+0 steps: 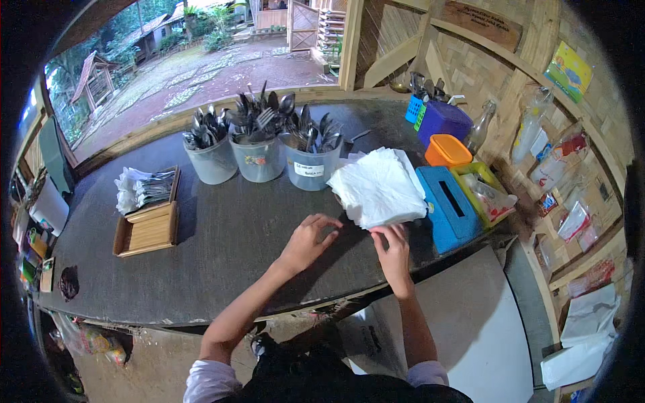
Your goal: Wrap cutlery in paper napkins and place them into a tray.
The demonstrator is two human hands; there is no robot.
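A stack of white paper napkins (380,186) lies on the dark tabletop (242,252). My right hand (394,249) is at the stack's near edge, its fingertips touching or almost touching the paper; whether it pinches a sheet cannot be told. Left of it, my left hand (310,244) hovers over the tabletop, fingers apart and holding nothing. Behind the hands stand plastic tubs of spoons and forks: a left one (210,160), a middle one (258,160) and a right one (313,169). Further left, a wooden tray (174,221) holds cutlery wrapped in white paper.
At the right are a blue box with a slot (443,211), a yellow-green basket (491,221), an orange container (446,151), a purple container (443,121) and a glass bottle (481,126). Plastic packets hang on the woven wall. A dark crumpled thing (69,283) lies far left.
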